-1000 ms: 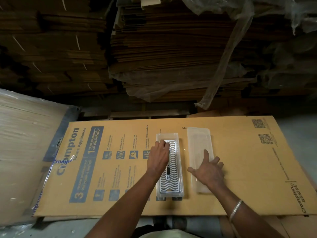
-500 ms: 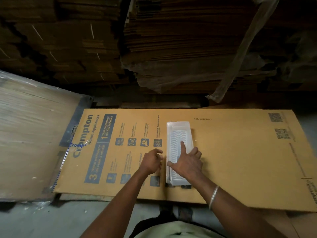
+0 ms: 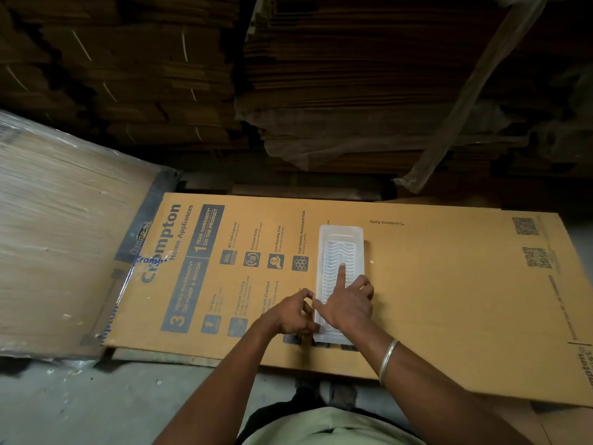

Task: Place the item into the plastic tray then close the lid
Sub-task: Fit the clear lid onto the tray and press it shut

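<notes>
While the right hand (image 3: pixel 348 303) lies flat on the near half of the lid (image 3: pixel 340 234), its forefinger stretched toward the far end and the other fingers loosely spread, it grips nothing; it seems to be pressing the cover down so that it seats along its length. Just to the left, the left hand (image 3: pixel 292 313) has its fingers curled and pinched narrowly against the near left edge of the plastic tray (image 3: pixel 322 335), most likely to steady that long side, or to snap the rim shut there, while the other hand bears down; whether it actually nips the rim or only touches it I cannot tell. Both hands work at the near end, which suggests the closing is being done from near to far; the far end looks settled, though the frosted plastic hides the seam. Under the lid the item (image 3: pixel 337 252) shows as pale wavy ribs, so it is already inside the tray, lying flat and running the tray's length; the placing appears done and the closing is the step in hand. Tray and lid sit on a flattened printed carton (image 3: pixel 449 284) that serves as the counter, roughly at its middle, well clear of its edges, which gives a firm, level backing to push against. A metal bangle (image 3: pixel 388 356) rings the right wrist; stacks of flat cardboard (image 3: pixel 353 91) rise on the far side, and a wrapped bundle (image 3: pixel 64 236) lies to the left.
</notes>
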`<state>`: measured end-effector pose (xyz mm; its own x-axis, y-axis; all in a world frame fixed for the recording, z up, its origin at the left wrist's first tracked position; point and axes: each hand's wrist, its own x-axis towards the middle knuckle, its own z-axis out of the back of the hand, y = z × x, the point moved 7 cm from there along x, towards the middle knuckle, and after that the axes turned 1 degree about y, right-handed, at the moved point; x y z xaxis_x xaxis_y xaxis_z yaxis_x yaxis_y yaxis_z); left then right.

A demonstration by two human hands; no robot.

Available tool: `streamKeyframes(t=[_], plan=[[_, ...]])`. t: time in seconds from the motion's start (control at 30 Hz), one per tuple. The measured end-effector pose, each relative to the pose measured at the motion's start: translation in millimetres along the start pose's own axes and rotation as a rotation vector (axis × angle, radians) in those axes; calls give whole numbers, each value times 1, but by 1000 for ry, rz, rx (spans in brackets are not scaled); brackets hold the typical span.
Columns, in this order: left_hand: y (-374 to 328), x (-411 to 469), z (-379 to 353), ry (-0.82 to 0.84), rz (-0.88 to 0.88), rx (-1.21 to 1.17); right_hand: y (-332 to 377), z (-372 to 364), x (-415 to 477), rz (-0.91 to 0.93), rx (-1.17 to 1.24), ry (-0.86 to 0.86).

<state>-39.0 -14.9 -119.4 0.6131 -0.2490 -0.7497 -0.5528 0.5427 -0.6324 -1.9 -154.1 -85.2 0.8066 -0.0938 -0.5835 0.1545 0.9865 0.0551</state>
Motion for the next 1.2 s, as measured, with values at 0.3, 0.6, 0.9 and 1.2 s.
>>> streamKeyframes(t=[0.3,0.6,0.9,1.2], plan=[[0,-5,-5,50,-9,32,-16,7,15,146,-54,1],[-27,-4,2,-133,-150,542,-16,67,58,330,-77,-24],[-40,3,2,-200,-193,845,-16,83,75,364,-105,16],[-42,6,7,-218,-200,864,-15,84,74,394,-73,8]])
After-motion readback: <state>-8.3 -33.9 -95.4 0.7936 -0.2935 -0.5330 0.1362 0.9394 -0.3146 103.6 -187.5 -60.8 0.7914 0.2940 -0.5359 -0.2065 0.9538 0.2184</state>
